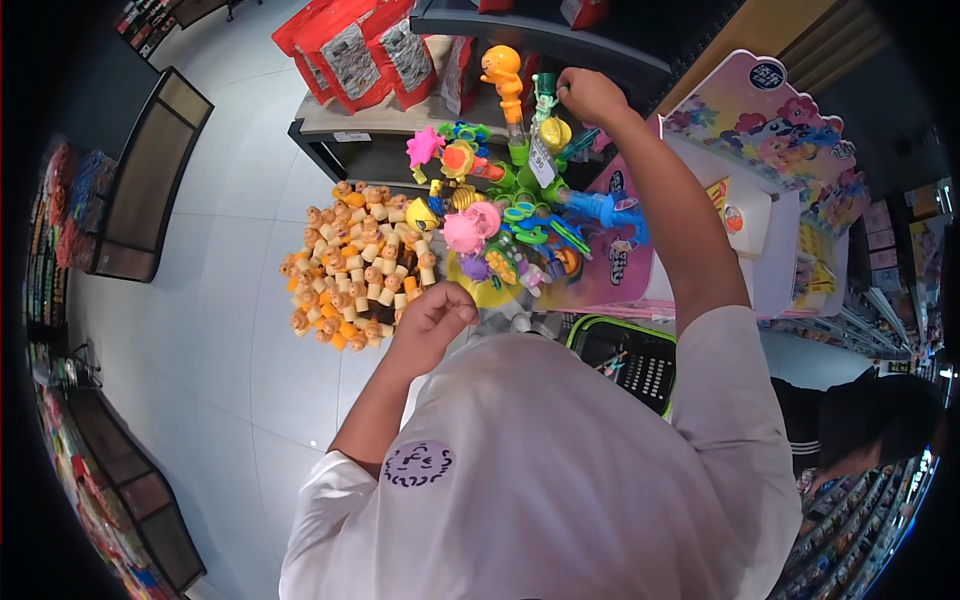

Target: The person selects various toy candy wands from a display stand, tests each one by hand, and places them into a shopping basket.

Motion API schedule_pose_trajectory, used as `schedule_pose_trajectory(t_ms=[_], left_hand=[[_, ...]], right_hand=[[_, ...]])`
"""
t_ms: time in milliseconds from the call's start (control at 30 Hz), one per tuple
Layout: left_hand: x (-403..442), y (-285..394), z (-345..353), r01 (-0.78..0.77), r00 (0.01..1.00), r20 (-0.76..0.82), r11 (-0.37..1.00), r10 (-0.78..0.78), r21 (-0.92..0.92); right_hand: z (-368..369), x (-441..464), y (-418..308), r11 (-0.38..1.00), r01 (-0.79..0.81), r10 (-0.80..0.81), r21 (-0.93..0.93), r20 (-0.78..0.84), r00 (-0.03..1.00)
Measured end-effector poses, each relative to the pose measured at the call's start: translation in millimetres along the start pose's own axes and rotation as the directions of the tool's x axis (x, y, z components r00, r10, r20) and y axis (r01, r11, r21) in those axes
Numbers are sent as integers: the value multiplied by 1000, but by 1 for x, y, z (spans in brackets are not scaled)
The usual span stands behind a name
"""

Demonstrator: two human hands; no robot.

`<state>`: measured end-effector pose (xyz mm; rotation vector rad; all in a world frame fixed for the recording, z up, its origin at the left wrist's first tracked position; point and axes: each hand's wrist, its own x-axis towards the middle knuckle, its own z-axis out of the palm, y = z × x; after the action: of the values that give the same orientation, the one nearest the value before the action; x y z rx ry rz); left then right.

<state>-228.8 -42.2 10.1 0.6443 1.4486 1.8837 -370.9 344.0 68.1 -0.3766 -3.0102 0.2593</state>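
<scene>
My right hand [592, 97] reaches to the top of a toy display rack, its fingers closed at the edge of a small green toy figure with a dark hat [544, 97]. Left of that figure stands an orange character toy [503, 82] on a clear tube. A white price tag [541, 163] hangs below. In front of my body is my left hand [437, 318], fingers curled together; whatever they may hold is hidden. Close to it are a pink round toy [464, 232] and a yellow toy [421, 214]. A blue toy [605, 208] sticks out on the right.
Many beige and orange figure toys [365, 265] cluster at the left. A black basket with a green rim [640, 372] is below the rack. Red bags [345, 55] sit on a shelf behind. A pink cartoon display [780, 130] stands right; another person [860, 425] is lower right.
</scene>
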Motion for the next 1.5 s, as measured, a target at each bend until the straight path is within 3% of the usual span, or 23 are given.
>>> schedule_pose_trajectory(t_ms=[33, 100, 200, 267, 333, 400, 433, 533, 567, 600, 667, 700, 733, 800, 900, 1000, 1233, 1433, 1500], left_hand=[[5, 11, 2, -93, 995, 28, 996, 93, -6], [13, 29, 6, -108, 994, 10, 994, 109, -27], [27, 36, 3, -191, 982, 4, 981, 191, -33], [37, 44, 2, -262, 965, 9, 965, 262, -1], [46, 60, 8, -240, 971, 8, 970, 240, -34], [57, 71, 15, -321, 945, -57, 946, 323, 36], [65, 71, 13, -387, 922, 0, 922, 387, 27], [79, 96, 41, -454, 883, -81, 885, 462, 102], [82, 100, 42, -449, 890, -5, 879, 456, 159], [81, 104, 49, -440, 895, 4, 884, 445, 158], [78, 106, 68, -355, 930, 91, 934, 357, -40], [77, 102, 70, -345, 916, 196, 936, 351, -63], [72, 106, 77, -137, 950, 246, 966, 191, -218], [71, 95, 83, -137, 966, 194, 977, 168, -164], [74, 89, 81, 11, 976, 214, 976, 37, -217], [72, 78, 80, 63, 982, 187, 971, -19, -232], [59, 65, 79, 187, 982, 92, 871, -163, -454], [48, 50, 73, 258, 961, 73, 765, -268, -590], [46, 50, 73, 267, 955, 63, 752, -289, -603]], right_hand=[[-2, 0, -2, 999, -32, 31, 31, 35, 999], [-7, -3, -4, 996, -66, 61, 62, 69, 996], [-24, -17, -6, 998, 22, -18, 66, -63, 998], [-52, -32, -9, 985, 164, -146, 54, -251, 957], [-85, -56, -17, 964, 230, -167, 131, -373, 913], [-121, -92, -32, 916, 254, -122, 311, -388, 914], [-130, -109, -37, 880, 315, -136, 356, -447, 884], [-156, -165, -60, 703, 332, -103, 630, -371, 923], [-153, -180, -65, 639, 362, -121, 679, -376, 919], [-149, -193, -69, 571, 388, -136, 724, -382, 914], [-136, -215, -77, 429, 289, -145, 856, -250, 957], [-122, -219, -78, 390, 358, -186, 848, -308, 933], [-122, -229, -82, 404, 244, -165, 882, -192, 967], [-99, -231, -81, 179, 195, -117, 964, -176, 977], [-79, -234, -73, 105, 125, -72, 987, -118, 990], [-66, -238, -70, 108, 11, -23, 994, -9, 1000], [-32, -242, -78, -32, 31, -17, 999, -32, 999], [-10, -251, -82, 63, -41, -23, 997, 43, 999], [-7, -255, -87, -34, -56, -28, 998, 55, 998]])
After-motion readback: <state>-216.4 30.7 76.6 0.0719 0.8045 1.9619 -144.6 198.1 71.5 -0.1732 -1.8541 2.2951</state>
